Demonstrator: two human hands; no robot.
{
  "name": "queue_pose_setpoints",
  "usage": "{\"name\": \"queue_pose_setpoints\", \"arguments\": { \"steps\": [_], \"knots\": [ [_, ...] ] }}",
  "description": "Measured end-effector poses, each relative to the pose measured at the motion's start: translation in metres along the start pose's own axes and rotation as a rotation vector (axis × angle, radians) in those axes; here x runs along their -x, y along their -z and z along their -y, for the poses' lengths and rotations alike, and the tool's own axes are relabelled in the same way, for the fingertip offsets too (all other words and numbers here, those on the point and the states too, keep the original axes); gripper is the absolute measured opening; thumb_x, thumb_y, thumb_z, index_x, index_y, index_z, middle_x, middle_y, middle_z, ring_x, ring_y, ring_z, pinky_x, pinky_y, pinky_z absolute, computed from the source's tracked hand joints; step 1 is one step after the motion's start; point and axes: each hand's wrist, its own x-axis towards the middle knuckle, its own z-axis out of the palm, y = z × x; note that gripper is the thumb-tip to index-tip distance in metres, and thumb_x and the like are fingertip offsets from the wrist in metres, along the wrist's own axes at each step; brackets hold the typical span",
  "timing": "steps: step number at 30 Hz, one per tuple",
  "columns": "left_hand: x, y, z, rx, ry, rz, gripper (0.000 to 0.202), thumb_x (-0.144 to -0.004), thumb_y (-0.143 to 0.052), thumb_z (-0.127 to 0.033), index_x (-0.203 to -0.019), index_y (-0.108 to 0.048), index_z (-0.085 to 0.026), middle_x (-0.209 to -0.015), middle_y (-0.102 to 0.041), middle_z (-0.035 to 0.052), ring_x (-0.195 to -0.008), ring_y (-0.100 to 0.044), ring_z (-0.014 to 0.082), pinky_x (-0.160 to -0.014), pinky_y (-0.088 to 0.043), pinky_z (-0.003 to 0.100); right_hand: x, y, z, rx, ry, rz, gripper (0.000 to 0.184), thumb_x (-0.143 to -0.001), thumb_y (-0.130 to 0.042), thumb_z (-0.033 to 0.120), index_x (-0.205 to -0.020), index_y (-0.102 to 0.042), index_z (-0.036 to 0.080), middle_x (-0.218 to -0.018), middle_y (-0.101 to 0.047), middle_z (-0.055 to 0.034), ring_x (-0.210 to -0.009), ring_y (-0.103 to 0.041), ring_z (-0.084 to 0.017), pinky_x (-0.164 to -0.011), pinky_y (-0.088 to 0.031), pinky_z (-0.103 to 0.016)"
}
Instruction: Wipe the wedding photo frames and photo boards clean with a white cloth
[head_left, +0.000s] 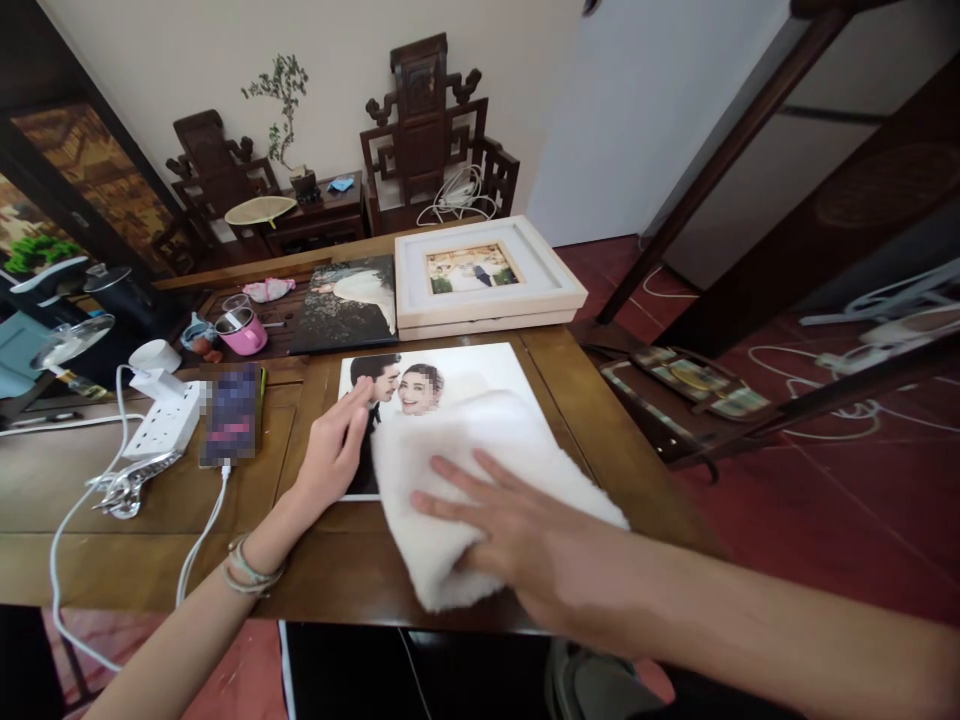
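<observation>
Pressing down on a white towel (517, 435) with the right hand (510, 520), open, with fingers splayed across the top and a thumb hard to make out by the fold. Covering, with that towel, the lower right of a photo panel (480, 365) flat on the wooden table (330, 580). Resting the left hand (334, 450), open and stretched out, at the panel's left edge. Blurred to blocks over one printed face and the phone (231, 412). Cropped, too, at both forearms.
</observation>
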Motion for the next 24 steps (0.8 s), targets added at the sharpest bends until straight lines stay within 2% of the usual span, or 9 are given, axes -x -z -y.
{"name": "queue_pose_setpoints", "arguments": {
  "steps": [3,6,9,12,16,20,22,24],
  "knots": [
    [-0.001,-0.001,0.001,-0.076,-0.040,0.048,0.040,-0.097,-0.046,-0.032,-0.127,-0.063,-0.013,-0.138,-0.058,0.0127,-0.132,-0.052,0.0248,-0.114,-0.039,0.042,0.003,0.016,-0.026,-0.064,-0.183,-0.070,0.063,-0.064,-0.044,-0.004,-0.115,-0.069,0.020,-0.153,-0.039,-0.0076,-0.145,-0.018,-0.034,-0.114,-0.019,-0.063],
    [-0.002,-0.002,0.002,-0.097,-0.065,0.073,0.037,-0.095,-0.047,-0.027,-0.124,-0.066,-0.013,-0.133,-0.062,0.0130,-0.130,-0.053,0.0257,-0.113,-0.040,0.045,-0.015,0.037,-0.051,-0.134,-0.253,-0.191,0.068,-0.068,-0.039,-0.003,-0.127,-0.062,0.022,-0.138,-0.058,-0.0067,-0.139,-0.036,-0.030,-0.110,-0.034,-0.055],
    [-0.002,-0.002,0.001,-0.102,-0.077,0.068,0.033,-0.094,-0.048,-0.024,-0.117,-0.070,-0.015,-0.132,-0.063,0.0115,-0.128,-0.056,0.0263,-0.110,-0.044,0.045,-0.052,0.058,-0.064,-0.229,-0.195,-0.253,0.056,-0.072,-0.041,0.001,-0.119,-0.066,0.021,-0.118,-0.070,-0.0048,-0.111,-0.062,-0.026,-0.093,-0.047,-0.039],
    [-0.002,-0.001,0.000,-0.107,-0.066,0.064,0.030,-0.094,-0.049,-0.021,-0.114,-0.071,-0.018,-0.126,-0.068,0.0094,-0.120,-0.063,0.0253,-0.102,-0.050,0.041,-0.093,0.074,-0.065,-0.249,-0.106,-0.220,0.048,-0.071,-0.041,-0.001,-0.103,-0.071,0.018,-0.113,-0.072,-0.0054,-0.099,-0.064,-0.022,-0.082,-0.046,-0.028],
    [0.000,0.000,0.002,-0.140,-0.041,0.061,0.030,-0.093,-0.051,-0.021,-0.115,-0.071,-0.019,-0.114,-0.074,0.0087,-0.108,-0.069,0.0249,-0.095,-0.053,0.039,-0.125,0.077,-0.061,-0.183,-0.023,-0.160,0.049,-0.072,-0.040,-0.003,-0.106,-0.070,0.015,-0.119,-0.070,-0.0091,-0.101,-0.063,-0.023,-0.081,-0.043,-0.028],
    [0.000,0.000,0.003,-0.148,-0.032,0.068,0.029,-0.093,-0.051,-0.023,-0.115,-0.070,-0.020,-0.115,-0.073,0.0086,-0.108,-0.068,0.0259,-0.096,-0.053,0.041,-0.116,0.076,-0.067,-0.160,-0.021,-0.137,0.044,-0.073,-0.043,-0.002,-0.101,-0.072,0.014,-0.111,-0.072,-0.0100,-0.096,-0.064,-0.023,-0.079,-0.044,-0.029],
    [-0.001,0.000,0.003,-0.132,-0.038,0.073,0.030,-0.093,-0.051,-0.024,-0.116,-0.070,-0.020,-0.123,-0.070,0.0090,-0.116,-0.064,0.0264,-0.101,-0.051,0.043,-0.097,0.078,-0.076,-0.154,-0.031,-0.132,0.041,-0.072,-0.044,0.000,-0.099,-0.072,0.013,-0.106,-0.074,-0.0100,-0.092,-0.066,-0.024,-0.078,-0.045,-0.030],
    [-0.001,-0.001,0.003,-0.114,-0.046,0.070,0.031,-0.092,-0.052,-0.025,-0.118,-0.068,-0.020,-0.130,-0.065,0.0090,-0.125,-0.058,0.0260,-0.108,-0.045,0.046,-0.072,0.080,-0.089,-0.132,-0.066,-0.148,0.048,-0.071,-0.043,-0.001,-0.105,-0.072,0.015,-0.111,-0.073,-0.0083,-0.096,-0.066,-0.024,-0.082,-0.047,-0.032]
  ]
}}
